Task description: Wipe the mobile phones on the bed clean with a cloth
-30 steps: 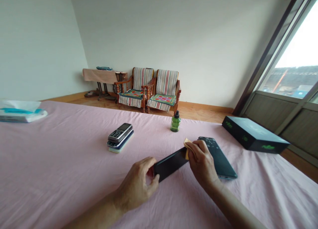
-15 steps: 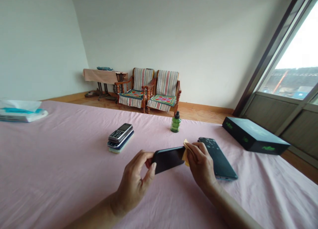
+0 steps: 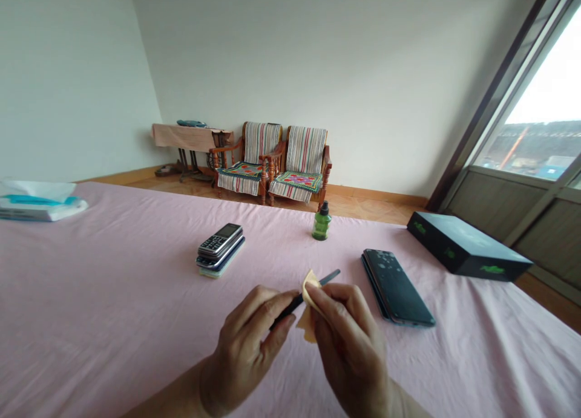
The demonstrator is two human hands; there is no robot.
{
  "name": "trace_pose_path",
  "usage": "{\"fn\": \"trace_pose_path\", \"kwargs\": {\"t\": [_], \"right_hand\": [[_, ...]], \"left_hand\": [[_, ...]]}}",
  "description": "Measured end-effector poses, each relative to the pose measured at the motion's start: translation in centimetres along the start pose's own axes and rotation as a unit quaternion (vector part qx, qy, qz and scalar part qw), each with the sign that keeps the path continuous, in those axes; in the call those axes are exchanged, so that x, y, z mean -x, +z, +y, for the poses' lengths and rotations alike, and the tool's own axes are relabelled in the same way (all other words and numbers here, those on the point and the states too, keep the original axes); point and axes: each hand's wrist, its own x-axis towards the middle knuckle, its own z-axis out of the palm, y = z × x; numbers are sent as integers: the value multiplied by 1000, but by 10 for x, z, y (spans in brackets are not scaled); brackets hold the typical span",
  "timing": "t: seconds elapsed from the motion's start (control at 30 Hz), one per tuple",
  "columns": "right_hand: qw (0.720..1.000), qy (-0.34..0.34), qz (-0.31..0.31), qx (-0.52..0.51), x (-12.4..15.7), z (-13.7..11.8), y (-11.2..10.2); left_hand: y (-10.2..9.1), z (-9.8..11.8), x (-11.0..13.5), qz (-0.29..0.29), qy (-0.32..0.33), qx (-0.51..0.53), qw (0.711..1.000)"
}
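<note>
My left hand (image 3: pixel 247 345) grips the near end of a thin black phone (image 3: pixel 327 279), held edge-on above the pink tablecloth (image 3: pixel 113 297). My right hand (image 3: pixel 347 339) pinches a small yellow cloth (image 3: pixel 309 285) folded around the middle of that phone. Only the far tip of the phone shows beyond the cloth. Another dark phone (image 3: pixel 397 288) lies flat on the table just right of my hands.
A stack of phones (image 3: pixel 221 250) sits ahead to the left. A small green bottle (image 3: pixel 321 222) stands at the far middle. A dark box (image 3: pixel 467 246) lies at the right, a tissue pack (image 3: pixel 39 200) at the far left. Two chairs (image 3: pixel 272 164) stand against the wall.
The held phone has turned from showing its flat face to edge-on. My right hand with the cloth has slid along it toward me, away from the dark phone on the table.
</note>
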Motion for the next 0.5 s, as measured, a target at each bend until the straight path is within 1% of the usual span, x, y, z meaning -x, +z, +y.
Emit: {"fn": "trace_pose_path", "kwargs": {"t": [0.07,0.13,0.23,0.27,0.33,0.4,0.5], "right_hand": [[999,-31,-22,21,2,-4,-2],[994,-69,-65,50,3,-5,-5],[981,-123,-134,74,2,-2,-9],[978,-131,-143,75,2,-1,-9],[979,-126,-141,75,0,0,-10],[984,-106,-122,71,-1,3,-9],[995,-41,-73,60,-3,9,-6]], "left_hand": [[1,1,0,-1,-6,16,1000],[2,1,-1,1,-12,24,1000],[3,1,-1,31,-25,19,999],[4,0,0,41,-32,16,999],[6,-1,1,44,-47,13,998],[8,-2,2,40,-61,10,997],[12,-7,4,58,-82,5,995]]}}
